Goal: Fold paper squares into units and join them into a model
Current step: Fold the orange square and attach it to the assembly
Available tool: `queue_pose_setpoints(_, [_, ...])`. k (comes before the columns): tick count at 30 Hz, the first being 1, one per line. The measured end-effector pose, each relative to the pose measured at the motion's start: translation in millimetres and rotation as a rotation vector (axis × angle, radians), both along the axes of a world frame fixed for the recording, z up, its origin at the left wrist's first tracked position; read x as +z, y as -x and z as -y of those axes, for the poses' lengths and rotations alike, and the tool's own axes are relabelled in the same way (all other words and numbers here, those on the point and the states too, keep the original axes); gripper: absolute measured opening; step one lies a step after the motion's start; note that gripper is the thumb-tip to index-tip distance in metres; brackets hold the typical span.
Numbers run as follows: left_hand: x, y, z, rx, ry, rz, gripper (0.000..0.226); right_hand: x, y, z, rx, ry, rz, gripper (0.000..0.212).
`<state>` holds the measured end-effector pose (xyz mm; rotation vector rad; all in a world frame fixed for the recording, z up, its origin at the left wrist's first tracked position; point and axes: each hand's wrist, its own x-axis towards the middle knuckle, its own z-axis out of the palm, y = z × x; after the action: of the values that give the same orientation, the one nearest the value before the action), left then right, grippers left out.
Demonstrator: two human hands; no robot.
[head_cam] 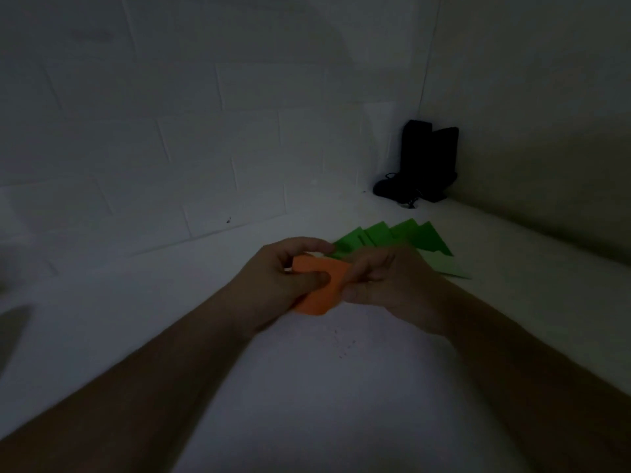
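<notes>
An orange folded paper piece (324, 286) is held between both hands just above the white surface, at the middle of the view. My left hand (273, 285) grips its left side, thumb on top and fingers curled over the far edge. My right hand (389, 285) pinches its right edge. Behind the hands lie several green folded paper units (403, 238), fanned out on the surface; their near ends are hidden by my right hand.
A white surface (307, 387) runs to a white block wall at the back and a wall on the right. A black object (420, 162) with a cord stands in the far right corner. The scene is dim.
</notes>
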<state>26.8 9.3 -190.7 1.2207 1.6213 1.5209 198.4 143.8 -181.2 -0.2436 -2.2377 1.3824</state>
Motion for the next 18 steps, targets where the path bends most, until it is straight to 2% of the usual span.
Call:
queue_pose_setpoints(4, [-2.1,-0.8,-1.6,0.058,-0.030,-0.073,0.021,0.6,1.5,2.6,-0.025,0.020,0.021,0.011])
queue_pose_setpoints(10, [-1.1,-8.2,-3.1,0.024,-0.093,-0.006,0.022,-0.6,7.8,2.8,-0.132,0.258,-0.056,0.020])
queue_pose_setpoints(18, [0.5,-12.3,-2.1,-0.032,-0.140,0.081,0.021,2.1,7.0,5.3,-0.172,0.228,-0.072,0.032])
